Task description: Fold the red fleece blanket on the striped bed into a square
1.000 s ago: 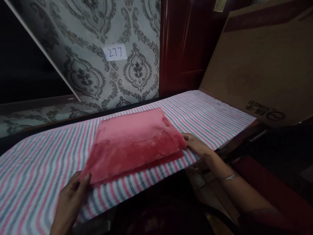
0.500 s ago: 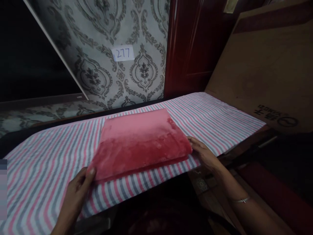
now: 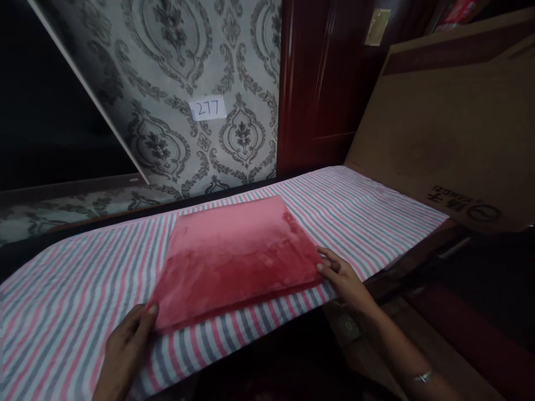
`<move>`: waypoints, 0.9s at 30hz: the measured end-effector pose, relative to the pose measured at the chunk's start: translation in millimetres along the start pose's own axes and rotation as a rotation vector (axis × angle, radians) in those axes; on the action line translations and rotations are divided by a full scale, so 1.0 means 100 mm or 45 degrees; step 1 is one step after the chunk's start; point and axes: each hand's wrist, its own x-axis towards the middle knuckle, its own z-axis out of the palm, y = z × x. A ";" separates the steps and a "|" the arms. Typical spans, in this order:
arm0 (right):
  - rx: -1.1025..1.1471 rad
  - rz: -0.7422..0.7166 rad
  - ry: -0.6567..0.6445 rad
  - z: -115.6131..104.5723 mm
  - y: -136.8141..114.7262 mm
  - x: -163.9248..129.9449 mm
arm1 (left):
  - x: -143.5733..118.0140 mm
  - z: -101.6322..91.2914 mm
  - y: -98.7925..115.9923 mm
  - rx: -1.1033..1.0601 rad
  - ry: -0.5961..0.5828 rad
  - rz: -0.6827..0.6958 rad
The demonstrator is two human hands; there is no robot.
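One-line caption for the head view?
Both hands, left hand and right hand, touch corners of a folded red cloth on a striped sheet.

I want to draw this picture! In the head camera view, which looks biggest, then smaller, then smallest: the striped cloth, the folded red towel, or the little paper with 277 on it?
1. striped cloth
2. folded red towel
3. paper with 277, though it sits farthest from the camera.

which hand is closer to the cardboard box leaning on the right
Right. The right hand rests at the folded red cloth's near right corner, on the side of the cardboard box. The left hand is at the cloth's near left corner, much farther away.
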 end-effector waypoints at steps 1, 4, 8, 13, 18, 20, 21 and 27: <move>0.004 0.010 0.018 -0.01 0.00 0.01 | 0.01 0.00 0.02 0.051 0.028 0.013; 0.060 0.011 0.035 0.01 -0.05 0.04 | 0.00 0.01 0.16 0.221 0.129 0.080; 0.135 0.117 -0.073 0.03 -0.14 0.08 | 0.02 0.02 0.33 0.356 0.130 0.110; 0.106 0.230 -0.270 -0.04 -0.28 0.29 | 0.20 0.01 0.45 0.381 0.021 0.094; 0.087 0.268 -0.342 -0.02 -0.39 0.56 | 0.36 0.04 0.61 0.492 -0.076 0.057; 0.077 0.266 -0.353 0.03 -0.40 0.62 | 0.40 0.08 0.65 0.580 -0.103 0.052; 0.075 0.264 -0.347 0.05 -0.40 0.64 | 0.41 0.10 0.66 0.614 -0.113 0.056; 0.108 0.211 -0.258 0.16 -0.42 0.65 | 0.37 0.19 0.65 0.606 -0.004 0.076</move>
